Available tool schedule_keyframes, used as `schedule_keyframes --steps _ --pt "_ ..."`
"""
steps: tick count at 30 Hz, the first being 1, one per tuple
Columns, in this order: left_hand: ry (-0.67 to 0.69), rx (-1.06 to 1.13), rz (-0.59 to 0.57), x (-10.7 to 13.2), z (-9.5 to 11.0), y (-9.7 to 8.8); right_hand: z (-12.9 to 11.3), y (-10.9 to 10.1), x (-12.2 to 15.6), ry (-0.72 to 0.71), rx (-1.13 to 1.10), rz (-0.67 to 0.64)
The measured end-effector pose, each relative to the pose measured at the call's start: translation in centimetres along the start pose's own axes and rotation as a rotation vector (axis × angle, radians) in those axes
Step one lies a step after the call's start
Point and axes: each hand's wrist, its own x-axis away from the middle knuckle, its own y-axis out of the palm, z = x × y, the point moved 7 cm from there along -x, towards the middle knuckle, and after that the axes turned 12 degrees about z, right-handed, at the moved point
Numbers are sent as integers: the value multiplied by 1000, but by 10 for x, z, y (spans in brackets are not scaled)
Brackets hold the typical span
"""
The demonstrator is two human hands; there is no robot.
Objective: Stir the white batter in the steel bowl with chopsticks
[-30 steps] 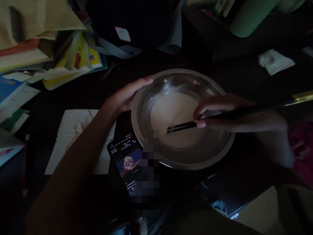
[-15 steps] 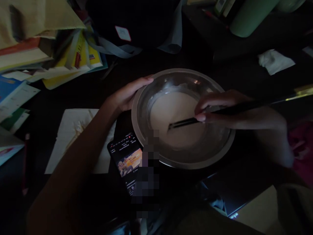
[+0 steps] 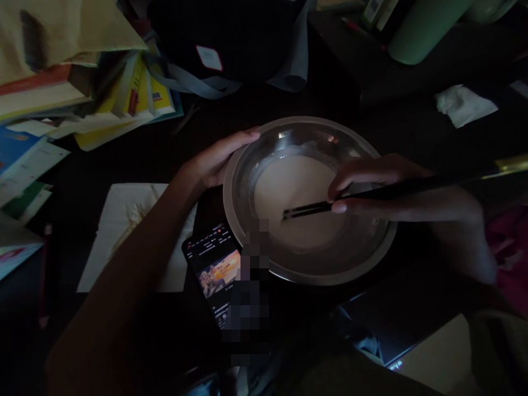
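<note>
A wide metal bowl [image 3: 373,256] sits in the middle of a dark table and holds a pale, smooth batter [image 3: 289,184]. My left hand [image 3: 216,159] curls round the bowl's left rim and grips it. My right hand [image 3: 383,190] reaches in from the right, fingers pinched on a pair of dark chopsticks [image 3: 307,209]. The chopstick tips dip into the batter near its centre, and their long ends run off to the right edge of the view.
A lit phone [image 3: 214,269] lies just below the bowl's left side, beside a white paper sheet [image 3: 132,225]. Stacked books and papers [image 3: 82,93] fill the upper left. A green bottle [image 3: 421,27] and a crumpled tissue [image 3: 464,104] lie at the upper right.
The chopstick tips shifted slightly within the batter as my right hand moved a little up and back down. My left hand stayed on the rim. The picture on the phone changed.
</note>
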Motion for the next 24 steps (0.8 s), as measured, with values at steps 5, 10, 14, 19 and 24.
schedule_keyframes --steps 5,10,14,19,24 --pt "-5 9 16 4 3 2 9 -18 1 90 136 268" --pt "17 11 -16 2 1 1 7 -15 4 50 48 84" --pt "35 71 -79 1 0 2 0 2 -1 -5 -29 20" --pt "33 112 -108 3 2 6 12 -17 0 147 68 285" --pt "23 111 -99 2 1 6 13 -22 5 122 4 119"
